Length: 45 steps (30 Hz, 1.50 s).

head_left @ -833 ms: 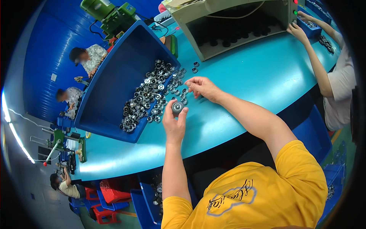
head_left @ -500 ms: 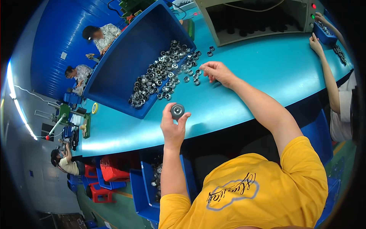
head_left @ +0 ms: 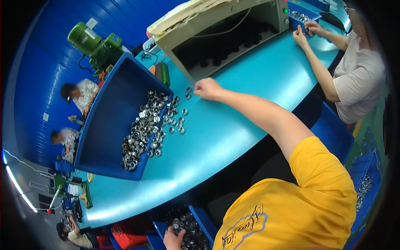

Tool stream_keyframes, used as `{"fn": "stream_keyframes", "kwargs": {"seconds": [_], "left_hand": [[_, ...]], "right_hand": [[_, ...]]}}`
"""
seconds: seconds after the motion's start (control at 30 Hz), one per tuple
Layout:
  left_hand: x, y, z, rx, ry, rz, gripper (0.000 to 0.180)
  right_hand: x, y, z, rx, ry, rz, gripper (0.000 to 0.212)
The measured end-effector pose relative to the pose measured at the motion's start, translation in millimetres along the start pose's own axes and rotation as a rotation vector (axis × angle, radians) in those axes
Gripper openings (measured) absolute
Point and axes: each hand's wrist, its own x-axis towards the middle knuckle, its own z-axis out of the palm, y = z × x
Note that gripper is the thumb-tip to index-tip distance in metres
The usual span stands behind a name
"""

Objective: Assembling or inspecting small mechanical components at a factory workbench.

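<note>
Right of the big blue bin (head_left: 102,137), the right hand (head_left: 207,89) curls over the bench (head_left: 233,133); I cannot tell whether it grips anything. Below that bin, the left hand (head_left: 172,239) is among dark round wheels (head_left: 192,234), grip unclear. They look firm, light, best held by the rim; the bin's shiny metal parts (head_left: 143,127) seem hard, slippery.
</note>
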Motion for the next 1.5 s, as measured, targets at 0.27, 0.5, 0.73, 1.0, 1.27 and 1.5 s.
{"fn": "stream_keyframes", "kwargs": {"seconds": [0.27,0.5,0.73,1.0,1.27,1.5], "left_hand": [[92.1,112.1,-18.9,-0.128,0.236,0.48,0.015],[190.7,261.3,15.6,-0.291,0.161,0.989,0.013],[255.1,299.8,55.7,-0.795,0.092,0.629,0.018],[273.0,290.6,72.6,-1.133,-0.018,0.473,0.028],[288.1,261.7,86.6,-1.389,-0.268,0.403,0.019],[290.5,254.6,83.8,-1.637,-0.45,0.348,0.019]], "right_hand": [[76.3,72.6,-29.6,-0.492,0.155,0.116,0.029],[90.1,93.0,-30.3,-0.678,0.109,0.17,0.031],[-0.6,12.4,-14.1,0.218,0.047,-0.126,0.014],[-64.2,-73.0,18.2,1.005,-0.53,0.302,0.017],[-78.6,-70.5,39.6,0.951,-0.505,0.256,0.02],[-79.7,-77.2,39.1,0.788,-0.406,0.039,0.022]]}}
